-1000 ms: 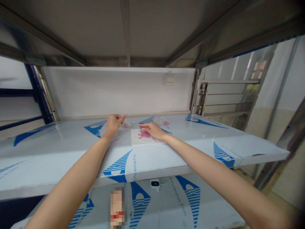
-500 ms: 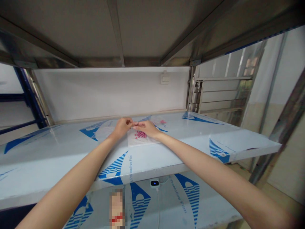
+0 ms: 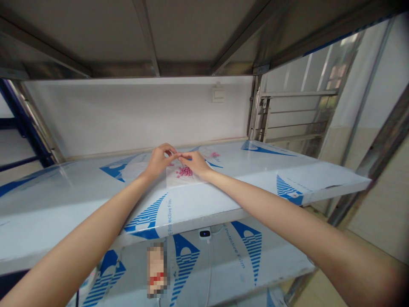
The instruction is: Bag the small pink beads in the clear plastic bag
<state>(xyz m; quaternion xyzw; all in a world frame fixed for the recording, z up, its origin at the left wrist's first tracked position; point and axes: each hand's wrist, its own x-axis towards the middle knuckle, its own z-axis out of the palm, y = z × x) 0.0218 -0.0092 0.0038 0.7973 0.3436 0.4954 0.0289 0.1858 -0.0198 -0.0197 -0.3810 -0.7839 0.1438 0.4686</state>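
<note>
1. The left hand (image 3: 159,161) is curling inward, thumb and forefinger nearly together; whether it is pinching anything, one cannot tell.
2. The right hand (image 3: 198,165) is bunching likewise, its fingertips seemingly meeting the left's; its hold is unclear too.
3. Pink beads (image 3: 185,171) are lying on a pale sheet (image 3: 172,182), between the shelf's (image 3: 198,202) front and back edges.
4. Steady wrists would be helping, fingers avoiding the loose beads.
</note>
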